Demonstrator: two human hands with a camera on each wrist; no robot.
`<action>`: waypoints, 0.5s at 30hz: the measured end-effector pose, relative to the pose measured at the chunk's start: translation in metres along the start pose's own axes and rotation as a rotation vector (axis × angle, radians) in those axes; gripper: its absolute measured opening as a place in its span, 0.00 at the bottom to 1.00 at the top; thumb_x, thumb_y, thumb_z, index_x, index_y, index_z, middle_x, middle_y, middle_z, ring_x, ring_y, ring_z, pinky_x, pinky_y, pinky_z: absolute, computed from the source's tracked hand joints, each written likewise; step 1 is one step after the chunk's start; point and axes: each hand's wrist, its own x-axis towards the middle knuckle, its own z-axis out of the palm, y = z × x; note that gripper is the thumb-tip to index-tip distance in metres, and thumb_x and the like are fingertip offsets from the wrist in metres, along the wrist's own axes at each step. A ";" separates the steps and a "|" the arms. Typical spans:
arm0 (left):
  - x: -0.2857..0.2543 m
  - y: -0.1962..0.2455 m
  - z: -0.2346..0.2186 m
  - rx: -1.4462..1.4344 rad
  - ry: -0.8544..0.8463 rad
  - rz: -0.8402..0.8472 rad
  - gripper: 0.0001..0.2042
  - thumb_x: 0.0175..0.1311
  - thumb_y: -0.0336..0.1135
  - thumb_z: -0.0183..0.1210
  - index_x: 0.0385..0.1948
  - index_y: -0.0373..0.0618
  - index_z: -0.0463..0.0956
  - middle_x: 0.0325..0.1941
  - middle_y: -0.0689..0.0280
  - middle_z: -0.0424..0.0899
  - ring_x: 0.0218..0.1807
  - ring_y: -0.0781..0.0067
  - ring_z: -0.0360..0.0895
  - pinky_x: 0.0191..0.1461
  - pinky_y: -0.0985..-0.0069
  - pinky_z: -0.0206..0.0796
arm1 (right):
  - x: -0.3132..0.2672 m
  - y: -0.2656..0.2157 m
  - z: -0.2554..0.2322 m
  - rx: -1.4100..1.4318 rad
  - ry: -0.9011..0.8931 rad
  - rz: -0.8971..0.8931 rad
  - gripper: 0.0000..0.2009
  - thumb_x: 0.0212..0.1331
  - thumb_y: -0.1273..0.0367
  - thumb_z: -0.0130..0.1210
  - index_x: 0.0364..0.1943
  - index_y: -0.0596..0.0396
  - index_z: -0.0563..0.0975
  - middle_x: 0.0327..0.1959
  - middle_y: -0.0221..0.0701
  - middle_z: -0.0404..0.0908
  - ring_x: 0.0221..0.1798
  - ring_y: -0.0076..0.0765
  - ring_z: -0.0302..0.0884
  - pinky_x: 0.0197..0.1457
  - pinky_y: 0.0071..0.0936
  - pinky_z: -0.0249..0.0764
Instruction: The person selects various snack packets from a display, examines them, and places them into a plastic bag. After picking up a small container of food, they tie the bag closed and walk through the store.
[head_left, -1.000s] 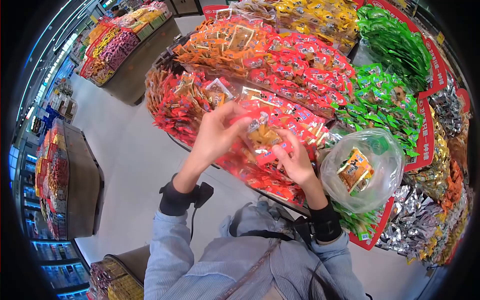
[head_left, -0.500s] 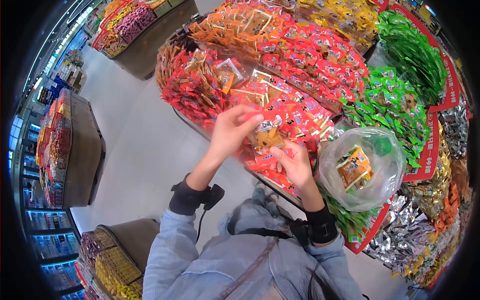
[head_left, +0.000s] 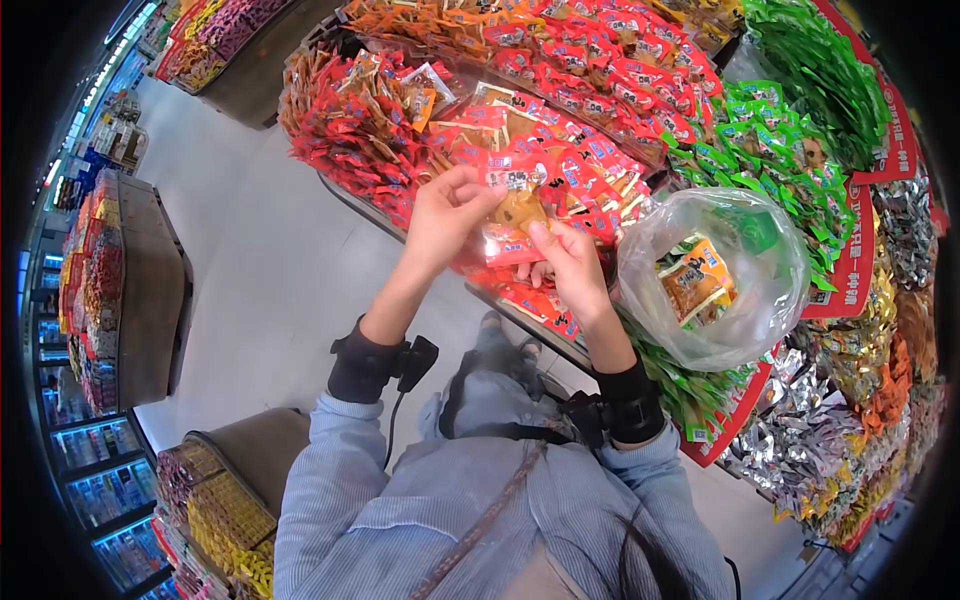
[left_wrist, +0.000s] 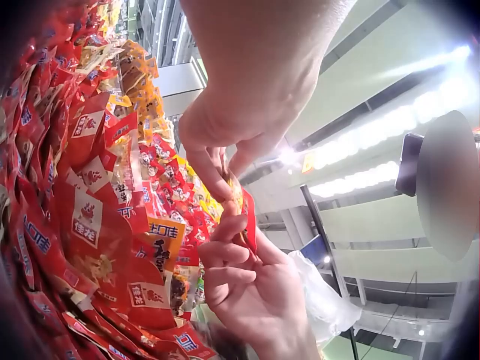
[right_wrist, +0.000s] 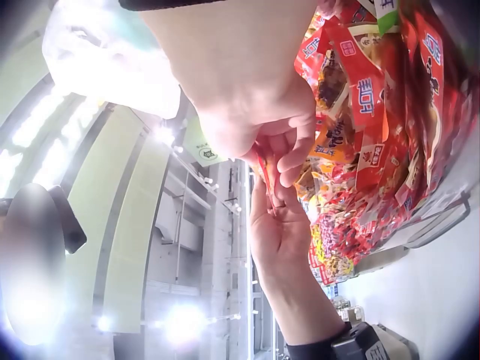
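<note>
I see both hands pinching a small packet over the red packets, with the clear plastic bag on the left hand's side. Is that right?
Not quite: the head view shows the clear plastic bag beside the right hand, not the left. Both hands do pinch a small packet over the red packets.

- Pale blue, finely ribbed top (head_left: 470,505) has long sleeves (head_left: 335,435).
- Wide black wristbands (head_left: 368,368) carry small black devices (head_left: 417,363).
- Thin black cable (head_left: 391,425) hangs at the left wrist.
- Dark belt (head_left: 510,432) crosses the waist.

Clear packet (head_left: 519,208) with red ends
</note>
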 end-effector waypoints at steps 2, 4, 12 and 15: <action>0.003 0.004 -0.001 -0.002 -0.045 -0.013 0.05 0.55 0.27 0.54 0.31 0.40 0.68 0.27 0.68 0.78 0.25 0.89 0.71 0.26 0.92 0.60 | 0.001 -0.003 0.000 -0.006 0.015 0.017 0.16 0.59 0.62 0.44 0.42 0.61 0.71 0.19 0.27 0.72 0.17 0.16 0.68 0.17 0.12 0.61; 0.007 0.008 -0.004 -0.002 -0.087 -0.004 0.04 0.55 0.27 0.54 0.30 0.40 0.68 0.27 0.68 0.78 0.26 0.89 0.72 0.26 0.91 0.61 | 0.003 -0.006 0.001 0.003 0.025 0.015 0.15 0.59 0.62 0.44 0.41 0.61 0.71 0.18 0.27 0.73 0.16 0.16 0.68 0.17 0.12 0.61; 0.019 0.032 -0.011 0.010 -0.168 -0.014 0.04 0.55 0.27 0.54 0.28 0.41 0.67 0.27 0.68 0.78 0.25 0.88 0.72 0.25 0.89 0.63 | 0.011 -0.013 0.013 -0.041 0.106 -0.008 0.13 0.57 0.62 0.46 0.33 0.60 0.73 0.14 0.27 0.72 0.13 0.15 0.63 0.16 0.12 0.60; 0.026 0.029 -0.016 0.003 -0.180 -0.005 0.07 0.53 0.28 0.55 0.33 0.38 0.69 0.27 0.67 0.78 0.28 0.84 0.74 0.27 0.87 0.67 | 0.016 -0.012 0.011 -0.092 0.103 -0.065 0.13 0.57 0.63 0.46 0.33 0.61 0.73 0.14 0.27 0.71 0.14 0.15 0.64 0.16 0.12 0.59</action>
